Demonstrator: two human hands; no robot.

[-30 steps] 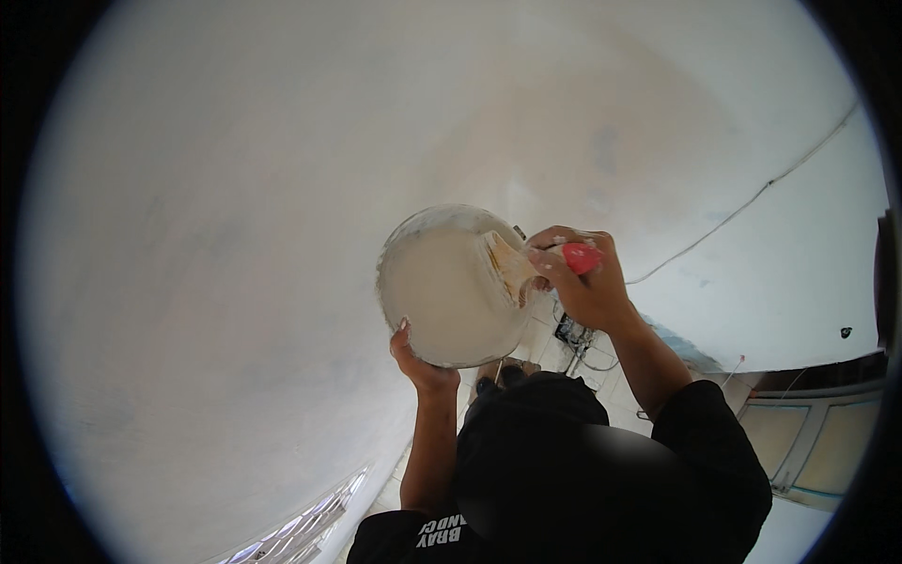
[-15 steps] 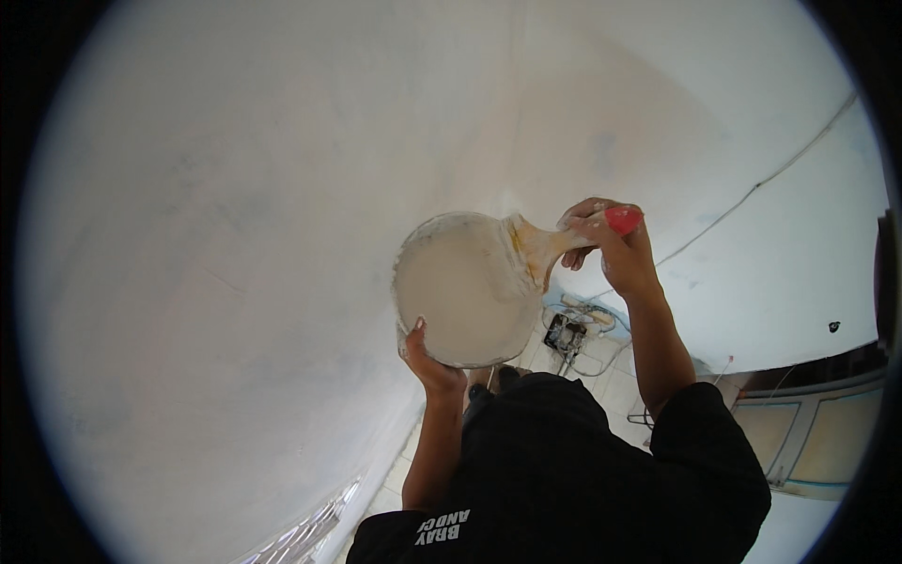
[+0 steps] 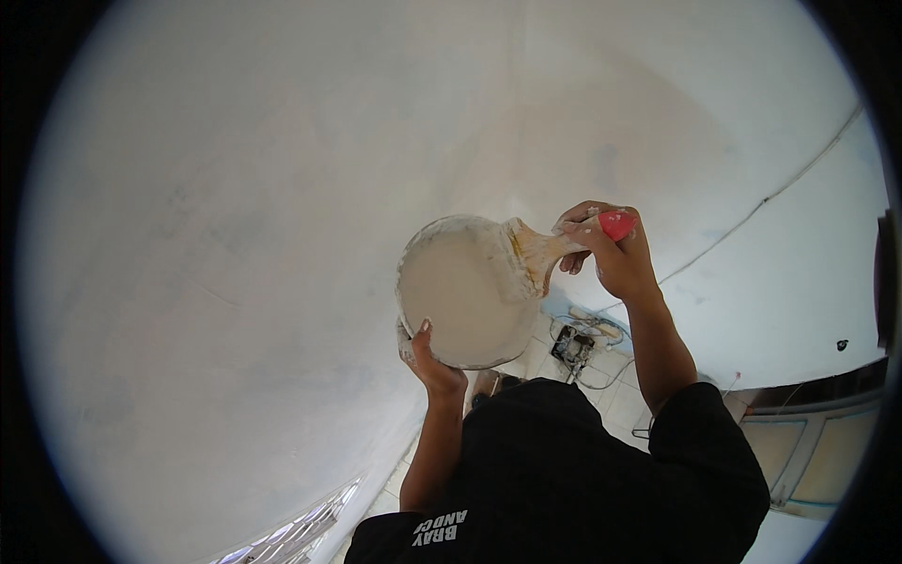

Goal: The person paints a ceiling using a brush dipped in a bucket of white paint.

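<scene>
My left hand [image 3: 432, 362] grips the lower left rim of a round paint bucket [image 3: 406, 254], thumb over the edge and fingers underneath or behind its side. Pale, off-white paint [image 3: 462, 299] fills the inside, smooth on top. My right hand [image 3: 606, 244] is closed round the handle of a wide paintbrush [image 3: 537, 258], whose red handle end shows beside the thumb. The brush's bristles lie over the bucket's right rim, coated with paint, their tips at the paint's edge. Dried splashes mark my right fingers.
A pale, patchy wall [image 3: 244, 207] rises in front and to the left. A thin cable [image 3: 766, 199] runs across the right-hand wall. On the tiled floor [image 3: 615, 399] below stand a dark box with tangled wires [image 3: 571, 346]. A grille [image 3: 291, 531] is at lower left, a panelled door [image 3: 808, 456] at right.
The brush has shifted slightly left and down, its bristles now further over the bucket's opening. My right hand moved a little with it. The left hand's hold is unchanged.
</scene>
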